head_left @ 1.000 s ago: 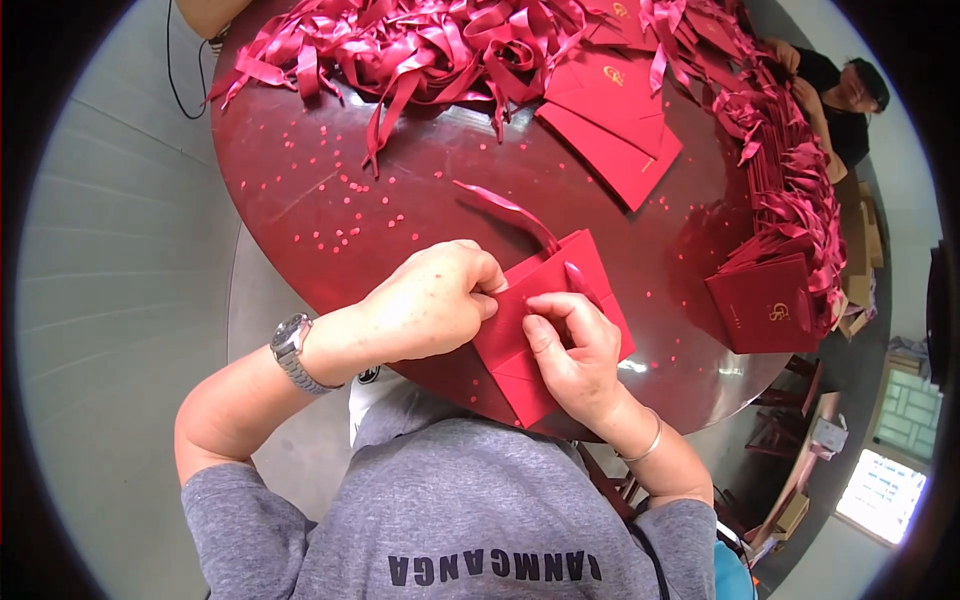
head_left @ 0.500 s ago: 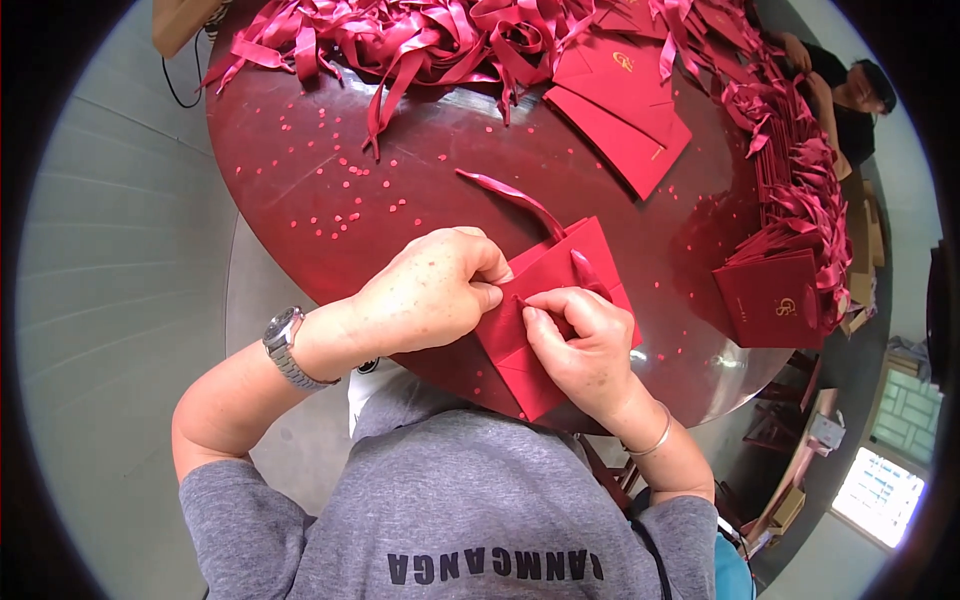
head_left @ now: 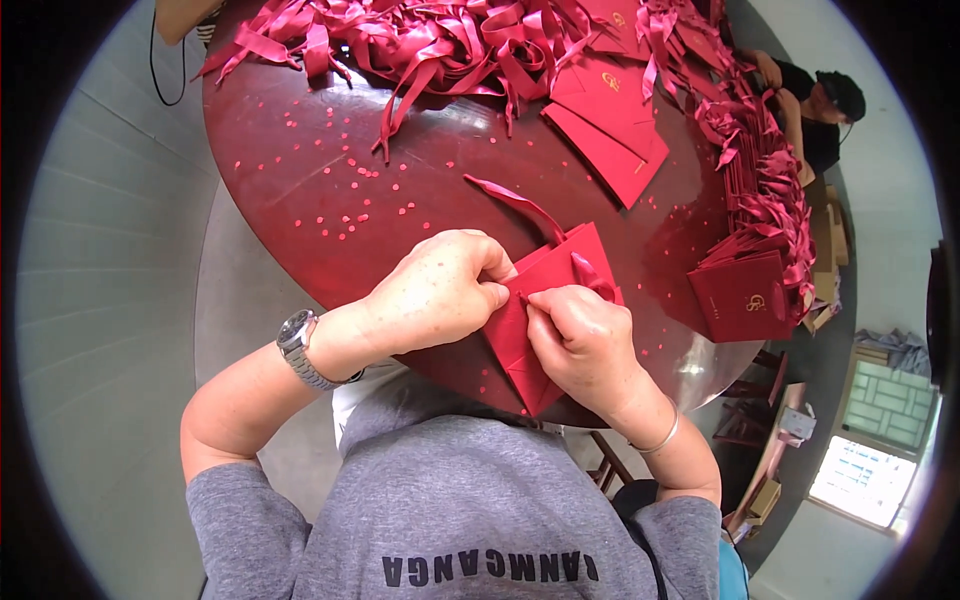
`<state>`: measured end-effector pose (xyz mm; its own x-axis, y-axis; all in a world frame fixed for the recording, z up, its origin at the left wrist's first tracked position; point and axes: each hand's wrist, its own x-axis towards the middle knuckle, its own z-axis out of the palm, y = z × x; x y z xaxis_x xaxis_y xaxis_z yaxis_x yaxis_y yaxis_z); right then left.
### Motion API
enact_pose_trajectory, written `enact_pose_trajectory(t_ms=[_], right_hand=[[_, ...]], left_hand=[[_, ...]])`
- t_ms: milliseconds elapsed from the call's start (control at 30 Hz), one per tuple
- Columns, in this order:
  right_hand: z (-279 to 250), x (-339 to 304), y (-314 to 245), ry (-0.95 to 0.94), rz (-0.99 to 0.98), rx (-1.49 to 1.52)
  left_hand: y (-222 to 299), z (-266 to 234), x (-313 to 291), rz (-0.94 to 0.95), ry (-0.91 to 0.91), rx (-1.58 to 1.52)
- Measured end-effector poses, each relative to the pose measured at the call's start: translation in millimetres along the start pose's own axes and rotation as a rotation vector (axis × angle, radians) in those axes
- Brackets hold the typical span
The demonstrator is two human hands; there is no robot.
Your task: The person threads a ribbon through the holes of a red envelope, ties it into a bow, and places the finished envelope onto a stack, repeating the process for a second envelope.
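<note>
A small red paper gift bag lies tilted at the table's near edge, under both hands. My left hand is closed, thumb and forefinger pinching the bag's left edge. Close beside it, my right hand is closed in a pinch against the bag's face. A small dark red tip, which looks like ribbon, shows at its fingertips; the rest of what it pinches is hidden. One length of the bag's dark pink ribbon stretches out over the table. Another stretch of ribbon loops at the bag's right side, partly behind my right hand.
Loose pink ribbons are heaped at the table's far side. Flat red bags lie beyond my hands. A row of ribboned bags lines the right edge. Small red paper dots dot the tabletop. Another person sits far right.
The view has shifted slightly, so the table's things sit a little further left. Both hands keep their pinch on the bag, with only slight finger movement.
</note>
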<state>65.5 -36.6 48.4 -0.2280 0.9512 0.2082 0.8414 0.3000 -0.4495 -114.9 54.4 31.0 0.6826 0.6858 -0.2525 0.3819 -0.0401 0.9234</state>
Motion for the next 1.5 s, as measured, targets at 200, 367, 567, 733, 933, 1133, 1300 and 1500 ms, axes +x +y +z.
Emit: enact_pose_trajectory(t_ms=[200,367,567,733,933,1133,1300,1500], right_hand=[[-3.1,6.2,-4.9,0.02,0.041,0.064],[-3.7,6.6,-6.2,-0.011,0.083,0.047],[-9.1,16.3,-9.6,-0.122,0.343,0.183],[-8.6,30.5,-10.4,-0.269,0.3,0.055],[3.3,34.4,-11.9,-0.271,0.169,-0.153],[-5.5,34.2,11.1,-0.268,0.753,0.464],[10.1,40.1,-5.4,-0.089,0.273,0.015],[11.6,21.2,60.1,-0.057,0.335,0.457]], left_hand=[[-0.8,0.9,-0.6,0.009,0.001,-0.009],[-4.0,3.2,-0.2,0.044,0.024,0.002],[-7.4,7.2,-2.8,0.092,0.071,0.033],[-11.6,13.6,-5.8,0.171,0.162,0.105],[-12.0,24.8,-7.9,0.251,0.316,0.16],[-14.7,48.2,7.1,0.387,0.455,0.2],[-11.2,41.8,-1.3,0.497,0.71,0.473],[-8.2,57.4,19.3,0.441,0.598,0.289]])
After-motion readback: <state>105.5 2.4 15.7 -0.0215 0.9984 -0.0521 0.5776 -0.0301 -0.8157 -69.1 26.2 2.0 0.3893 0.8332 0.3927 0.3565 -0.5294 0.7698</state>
